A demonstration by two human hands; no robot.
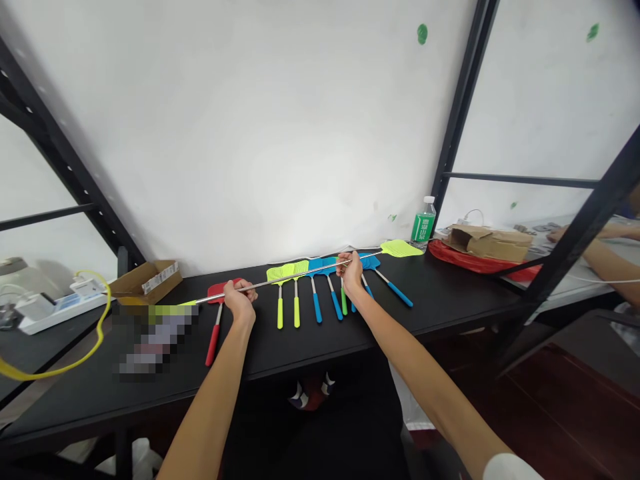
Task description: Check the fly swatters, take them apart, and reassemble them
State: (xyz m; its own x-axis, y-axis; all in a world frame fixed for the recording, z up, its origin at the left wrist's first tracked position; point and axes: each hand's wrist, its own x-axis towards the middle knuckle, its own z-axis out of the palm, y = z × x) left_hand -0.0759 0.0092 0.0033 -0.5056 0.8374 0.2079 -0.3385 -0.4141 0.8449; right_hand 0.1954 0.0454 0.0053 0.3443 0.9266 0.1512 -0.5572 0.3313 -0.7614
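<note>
Both hands hold a yellow-green fly swatter point(401, 249) whose thin metal telescopic rod is drawn out long across the black table. My left hand point(240, 299) is closed round the rod toward its yellow handle end, above a red fly swatter point(213, 343). Further along, my right hand point(351, 270) grips the rod nearer the swatter head. Below the rod lie yellow fly swatters point(280, 313), several blue fly swatters point(317, 310) and a green-handled one point(343, 303), side by side with handles toward me. My right hand partly hides some of their heads.
An open cardboard box point(150, 283) stands at the left, near a power strip point(65, 308) and a yellow cable point(103, 320). A water bottle point(423, 223) stands at the back right. Beyond it are a torn carton point(490, 241) on red plastic point(450, 257) and another person's arm point(610, 263).
</note>
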